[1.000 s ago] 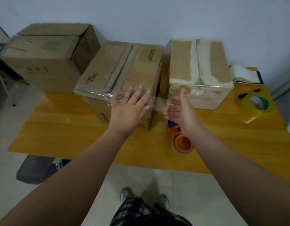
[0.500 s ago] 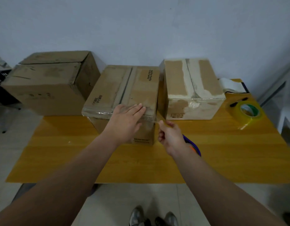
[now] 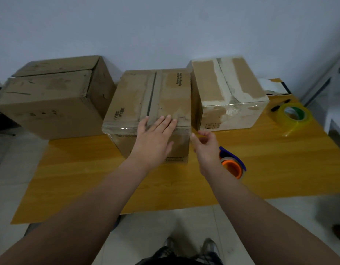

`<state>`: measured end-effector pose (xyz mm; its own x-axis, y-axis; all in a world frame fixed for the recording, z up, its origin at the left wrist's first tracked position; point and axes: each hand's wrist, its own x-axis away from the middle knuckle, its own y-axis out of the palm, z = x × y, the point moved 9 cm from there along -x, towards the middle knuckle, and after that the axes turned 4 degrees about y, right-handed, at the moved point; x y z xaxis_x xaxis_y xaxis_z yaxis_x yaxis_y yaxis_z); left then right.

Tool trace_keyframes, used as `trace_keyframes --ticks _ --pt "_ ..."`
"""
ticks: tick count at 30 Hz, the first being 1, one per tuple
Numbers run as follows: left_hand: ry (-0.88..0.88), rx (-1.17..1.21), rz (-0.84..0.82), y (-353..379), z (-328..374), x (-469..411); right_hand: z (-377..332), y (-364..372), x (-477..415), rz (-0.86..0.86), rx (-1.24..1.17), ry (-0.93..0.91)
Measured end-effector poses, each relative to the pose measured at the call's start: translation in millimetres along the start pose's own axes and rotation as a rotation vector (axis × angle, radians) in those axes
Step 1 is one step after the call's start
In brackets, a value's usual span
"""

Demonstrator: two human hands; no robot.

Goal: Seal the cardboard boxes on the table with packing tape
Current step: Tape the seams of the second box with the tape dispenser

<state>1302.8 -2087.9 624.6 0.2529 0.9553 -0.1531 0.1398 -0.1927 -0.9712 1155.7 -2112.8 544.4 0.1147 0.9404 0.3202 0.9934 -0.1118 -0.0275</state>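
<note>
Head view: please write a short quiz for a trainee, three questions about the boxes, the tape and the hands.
1. True or false: the left hand lies flat on the middle box.
2. How many boxes are in view?
3. Where is the yellow tape roll? A) right of the right box B) on the floor C) in the left hand

Key: 1 true; 2 three; 3 A.
</note>
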Motion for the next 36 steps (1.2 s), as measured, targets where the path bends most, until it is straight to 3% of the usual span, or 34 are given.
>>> trace_keyframes --ticks 3,6,12,16,20,29,36 --pt "0.010 0.017 0.015 -1.7 0.2 -1.1 -17.2 -9.4 5.2 0.016 -0.009 -0.114" --pt "0.019 0.050 0.032 -3.6 -0.1 -0.9 -8.9 18.1 24.6 -0.235 -0.219 -0.024" --pt "0.050 0.062 0.063 -7.2 -1.5 -1.3 8.5 46.4 56.8 -0.443 0.162 -0.194" --pt "0.065 0.041 0.053 -5.9 -3.1 -2.6 -4.2 24.0 43.1 -0.320 0.428 -0.396" --pt "0.066 0.031 0.049 -4.3 -4.0 -3.5 -34.2 2.9 15.1 -0.132 0.517 -0.434" --pt "0.113 0.079 0.037 -2.7 -5.6 -5.0 -61.2 23.8 -7.4 -0.162 0.694 -0.515" --pt "0.100 0.109 0.042 -1.1 -5.8 -4.5 -55.0 29.1 -16.9 -0.216 0.749 -0.424"
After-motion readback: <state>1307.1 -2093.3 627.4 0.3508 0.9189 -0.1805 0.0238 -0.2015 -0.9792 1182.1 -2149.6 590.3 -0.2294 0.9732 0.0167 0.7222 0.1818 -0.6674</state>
